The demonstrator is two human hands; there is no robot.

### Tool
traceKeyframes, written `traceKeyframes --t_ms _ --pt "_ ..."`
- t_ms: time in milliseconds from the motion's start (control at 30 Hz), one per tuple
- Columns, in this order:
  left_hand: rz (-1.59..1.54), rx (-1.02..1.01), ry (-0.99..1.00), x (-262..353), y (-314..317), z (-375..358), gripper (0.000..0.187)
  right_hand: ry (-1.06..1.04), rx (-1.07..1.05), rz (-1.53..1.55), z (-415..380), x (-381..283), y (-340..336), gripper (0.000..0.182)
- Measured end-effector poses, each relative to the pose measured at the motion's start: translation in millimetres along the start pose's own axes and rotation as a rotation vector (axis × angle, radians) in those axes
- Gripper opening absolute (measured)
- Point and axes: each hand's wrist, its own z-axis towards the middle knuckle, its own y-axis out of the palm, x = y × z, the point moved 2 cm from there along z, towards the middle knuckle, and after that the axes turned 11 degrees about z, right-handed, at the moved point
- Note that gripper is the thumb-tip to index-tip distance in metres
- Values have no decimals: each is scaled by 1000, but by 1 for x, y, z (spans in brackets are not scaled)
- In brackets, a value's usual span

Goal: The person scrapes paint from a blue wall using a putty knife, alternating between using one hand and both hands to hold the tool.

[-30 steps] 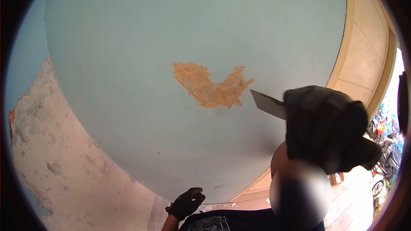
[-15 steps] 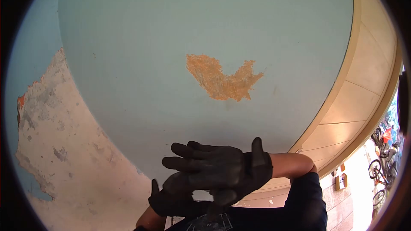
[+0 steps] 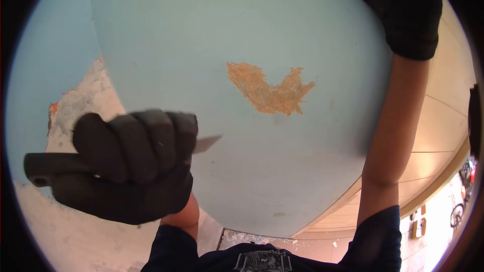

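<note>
My left hand [image 3: 131,171], in a black glove, is clenched around the dark handle of a scraper [image 3: 46,167]. Its metal blade [image 3: 205,144] sticks out to the right, close to the light blue wall [image 3: 212,30]. An orange patch of stripped paint [image 3: 269,90] lies on the wall above and to the right of the blade. My right arm is lifted along the right side. My right hand [image 3: 403,10], also gloved, sits at the top edge and is partly cut off, so its fingers do not show.
A large area of bare grey-white plaster [image 3: 80,106] spreads at the left behind my left hand. A cream panelled frame [image 3: 443,131] borders the wall on the right. Bicycles [image 3: 461,206] stand in bright light at the far right.
The scraper was in my right hand a second ago. The hands met low in the middle, and now my left hand holds it at the left while my right arm has risen.
</note>
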Motion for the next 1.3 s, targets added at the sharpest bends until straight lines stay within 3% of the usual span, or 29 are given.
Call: traceKeyframes --t_ms 67,167,233,333,467,533,567,633,733,833,900,967,1033,1100,1167,1233,1300 --pt "8 -88 71 4 0 15 56 -43 -30 -15 -6 4 9 54" --pt "57 -81 129 -4 -4 35 55 23 133 -214 -12 8 24 54" --pt "-75 -105 223 -28 -2 48 57 98 249 -353 -15 5 30 54" --pt "-63 67 225 -54 -10 53 62 182 355 -473 -19 0 41 54" --pt "-144 -24 308 -52 0 53 63 226 395 -514 -26 -5 47 55" --pt "67 373 322 -74 15 47 64 235 405 -512 -28 -6 49 55" --pt "85 402 244 -90 32 48 64 241 410 -510 -29 -6 50 55" --pt "50 266 280 -88 34 44 64 254 409 -506 -29 -5 50 55" --pt "4 289 427 -67 24 39 64 259 414 -504 -33 -8 51 56" --pt "-3 152 307 -93 19 49 63 267 421 -490 -34 -8 51 56" --pt "-43 353 379 -77 42 45 64 268 420 -490 -35 -9 52 56" --pt "-47 308 433 -73 27 42 65 270 426 -492 -36 -11 52 56" --pt "13 307 282 -98 34 47 64 269 425 -486 -36 -11 52 57" --pt "7 288 280 -93 37 45 64 268 425 -487 -36 -13 53 57" --pt "-104 359 468 -75 32 41 64 277 428 -486 -37 -13 53 57" --pt "-126 368 448 -85 24 42 63 276 431 -483 -36 -14 53 57" --pt "18 103 378 -96 28 48 62 275 430 -481 -35 -15 54 58"
